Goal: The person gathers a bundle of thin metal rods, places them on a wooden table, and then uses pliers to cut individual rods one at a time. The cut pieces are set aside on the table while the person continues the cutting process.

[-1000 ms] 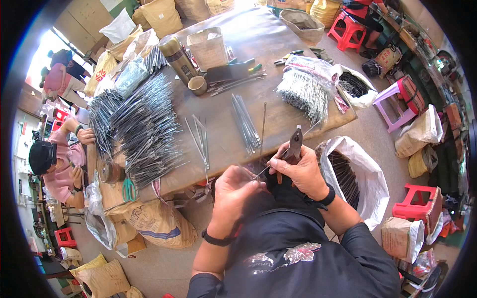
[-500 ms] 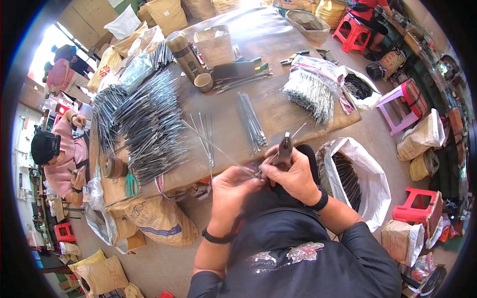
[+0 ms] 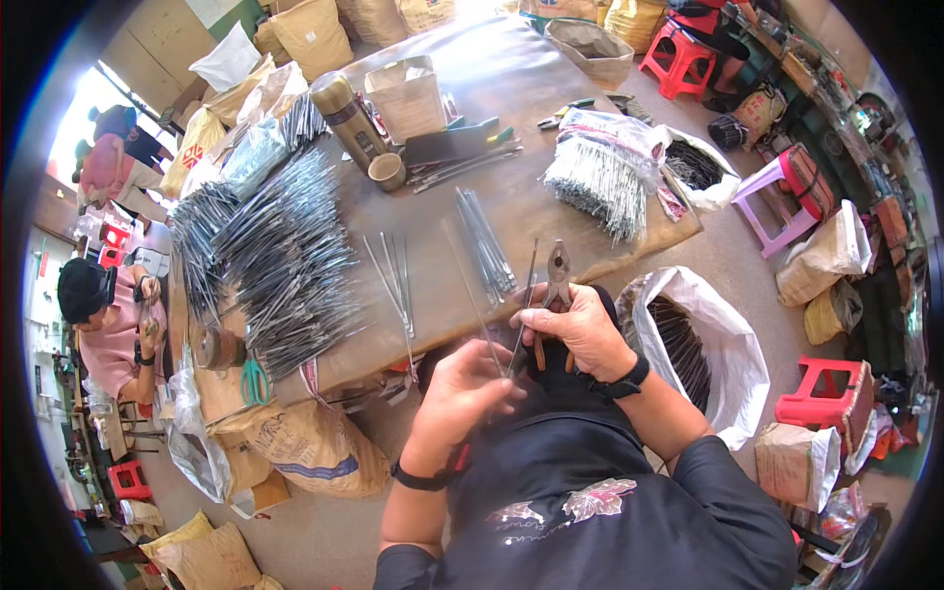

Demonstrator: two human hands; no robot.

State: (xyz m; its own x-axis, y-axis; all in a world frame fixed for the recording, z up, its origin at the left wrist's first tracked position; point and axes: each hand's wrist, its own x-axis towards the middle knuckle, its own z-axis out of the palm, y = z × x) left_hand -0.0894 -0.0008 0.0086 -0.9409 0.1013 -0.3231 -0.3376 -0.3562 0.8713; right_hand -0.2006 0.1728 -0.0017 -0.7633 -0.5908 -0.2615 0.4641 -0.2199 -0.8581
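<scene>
My right hand [image 3: 590,339] is closed around a pair of pliers [image 3: 559,264], jaws pointing up and away from me. Its thumb and fingers also pinch a thin dark metal rod [image 3: 529,285]. Beside it, my left hand [image 3: 454,393] is partly smeared by motion, its fingers closed on another thin metal rod [image 3: 469,275] that slants toward the table. The two rods come close together at their lower ends; whether they touch I cannot tell. Just beyond lie a few loose rods [image 3: 398,290] and a small bundle of rods [image 3: 484,246] on the table.
A large heap of metal rods [image 3: 285,246] covers the table's left; a pale bundle [image 3: 595,192] lies right. Teal scissors [image 3: 256,382] rest at the left edge. Near the back stand a flask [image 3: 346,118] and cup [image 3: 386,172]. A white sack [image 3: 742,369] is at my right; a co-worker [image 3: 113,324] sits left.
The pliers have turned more upright. The rod in my right hand now stands steeply, and the one in my left hand has swung more upright. My left hand has lowered slightly.
</scene>
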